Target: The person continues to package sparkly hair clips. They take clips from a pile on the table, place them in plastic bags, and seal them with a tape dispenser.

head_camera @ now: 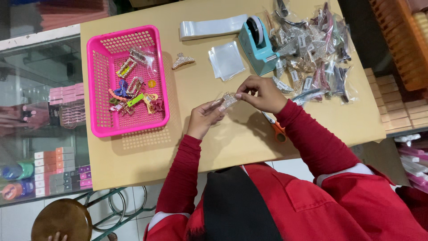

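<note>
A sparkly rhinestone hair clip in a clear plastic bag (229,100) is held over the tan table (200,147) between both hands. My left hand (204,117) pinches its left end from below. My right hand (262,93) grips its right end with the fingertips. Both arms wear red sleeves. A second rhinestone clip (183,60) lies loose on the table, beside the pink basket (99,85).
The pink basket holds several coloured hair clips. A teal tape dispenser (258,42), a stack of clear bags (226,60) and a roll of plastic (209,27) lie beyond my hands. Bagged clips (312,49) pile at the right. Orange-handled scissors (277,128) lie under my right forearm.
</note>
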